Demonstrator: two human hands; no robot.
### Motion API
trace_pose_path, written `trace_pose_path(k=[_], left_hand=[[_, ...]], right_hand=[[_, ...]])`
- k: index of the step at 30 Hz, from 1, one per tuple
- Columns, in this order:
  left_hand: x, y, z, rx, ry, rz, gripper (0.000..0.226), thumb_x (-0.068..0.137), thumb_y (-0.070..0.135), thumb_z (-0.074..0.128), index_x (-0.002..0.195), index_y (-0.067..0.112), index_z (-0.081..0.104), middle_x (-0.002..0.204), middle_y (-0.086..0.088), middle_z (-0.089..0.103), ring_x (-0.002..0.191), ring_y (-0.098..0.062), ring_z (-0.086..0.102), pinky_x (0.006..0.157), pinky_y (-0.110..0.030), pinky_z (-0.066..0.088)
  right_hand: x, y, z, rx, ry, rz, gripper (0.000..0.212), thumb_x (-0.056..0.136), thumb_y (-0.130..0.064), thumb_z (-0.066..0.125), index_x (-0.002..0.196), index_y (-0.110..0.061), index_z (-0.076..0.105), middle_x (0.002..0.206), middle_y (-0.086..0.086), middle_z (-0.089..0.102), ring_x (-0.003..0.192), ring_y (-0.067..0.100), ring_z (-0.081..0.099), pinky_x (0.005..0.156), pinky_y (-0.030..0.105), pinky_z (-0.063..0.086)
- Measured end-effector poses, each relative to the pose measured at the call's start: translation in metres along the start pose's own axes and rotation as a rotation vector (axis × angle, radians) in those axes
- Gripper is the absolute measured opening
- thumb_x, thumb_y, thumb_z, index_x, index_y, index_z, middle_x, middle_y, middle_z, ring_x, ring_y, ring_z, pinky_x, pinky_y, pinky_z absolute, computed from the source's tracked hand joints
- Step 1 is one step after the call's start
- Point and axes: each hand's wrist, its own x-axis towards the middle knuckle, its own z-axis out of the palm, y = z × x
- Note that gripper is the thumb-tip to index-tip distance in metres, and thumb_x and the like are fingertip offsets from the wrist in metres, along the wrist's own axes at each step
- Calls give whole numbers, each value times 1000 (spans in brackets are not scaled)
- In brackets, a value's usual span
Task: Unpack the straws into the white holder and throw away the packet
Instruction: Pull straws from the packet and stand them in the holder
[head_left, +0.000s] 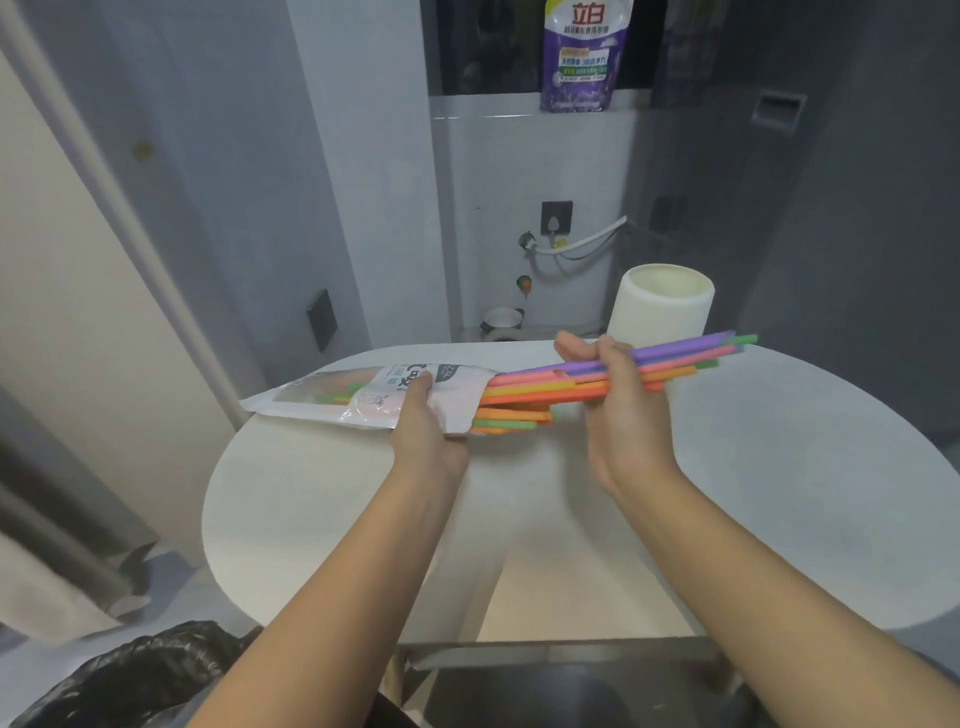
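Orange, pink, purple and green straws pass through the right hand, whose fingers are curled tight around the middle of the bundle. Their long axis runs nearly level, left to right, rising slightly toward the free tips on the right, while the other ends sit inside the mouth of the packet. The left hand pinches that packet near its open end, thumb on top; a few shorter-looking straws poke out below the gripped bundle, though blur makes their number hard to judge. The packet's sealed end points left, above the edge of the round white table. Just behind the right hand stands the white holder, upright on the table's far side. Grey walls surround the table, and a black bin bag lies at lower left.
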Motion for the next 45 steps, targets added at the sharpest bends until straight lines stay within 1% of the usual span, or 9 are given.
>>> trace_pose_path(k=[9, 15, 19, 24, 29, 34, 37, 42, 45], left_hand=[[-9, 0, -5, 6, -43, -46, 42, 93, 21, 56, 134, 12, 48, 136, -11, 58, 122, -29, 57, 104, -50, 44], [-19, 10, -9, 14, -98, -119, 31, 97, 28, 50, 124, 16, 50, 123, -8, 59, 84, -24, 62, 51, -28, 56], [-22, 12, -12, -2, -89, -113, 43, 95, 24, 53, 137, 12, 47, 113, -7, 64, 84, -22, 62, 71, -35, 55], [-25, 8, -18, 15, -69, -145, 47, 94, 21, 55, 139, 12, 44, 136, -12, 57, 121, -30, 56, 91, -46, 47], [-23, 13, -25, 17, -52, -86, 45, 97, 16, 50, 141, 10, 42, 137, -10, 56, 85, -24, 66, 56, -32, 57], [-20, 16, -30, 86, 62, -52, 42, 96, 11, 50, 136, 3, 46, 110, -5, 63, 43, -13, 64, 29, -16, 43], [-17, 17, -31, 91, 77, -73, 40, 93, 8, 55, 133, 5, 49, 92, -4, 62, 57, -18, 64, 33, -21, 48], [-1, 10, -31, 135, 131, -84, 45, 88, 9, 62, 132, 8, 53, 131, -7, 60, 97, -22, 60, 87, -35, 53], [6, 4, -31, 149, 152, -39, 46, 86, 7, 63, 131, 7, 52, 126, -10, 62, 95, -24, 60, 77, -37, 53]], right_hand=[[8, -40, 2, 217, 86, -55, 37, 95, -26, 50, 60, -16, 51, 46, -4, 57, 63, 18, 71, 72, 30, 53], [14, -69, 13, 256, 171, -129, 47, 91, -34, 55, 48, -20, 42, 38, -7, 36, 46, 18, 48, 54, 28, 49], [15, -84, 23, 179, 225, -218, 45, 88, -39, 57, 53, -20, 36, 33, -10, 30, 32, 11, 31, 43, 25, 37], [13, -94, 29, 138, 245, -276, 52, 84, -39, 58, 38, -25, 39, 32, -10, 30, 30, 11, 30, 41, 25, 32], [9, -104, 25, 110, 251, -298, 49, 85, -39, 58, 40, -25, 43, 32, -9, 33, 29, 9, 33, 40, 23, 35], [6, -105, 28, -26, 260, -321, 44, 85, -42, 58, 50, -24, 40, 32, -8, 37, 29, 7, 37, 43, 26, 39], [6, -103, 24, -121, 302, -340, 42, 84, -47, 57, 54, -22, 40, 32, -9, 39, 29, 5, 39, 45, 27, 40], [17, -105, 13, -298, 325, -374, 40, 83, -47, 55, 58, -21, 40, 38, -8, 40, 29, 8, 41, 45, 25, 41], [21, -89, 6, -485, 318, -351, 43, 85, -47, 54, 59, -17, 38, 48, 2, 42, 30, 8, 44, 35, 13, 37]])
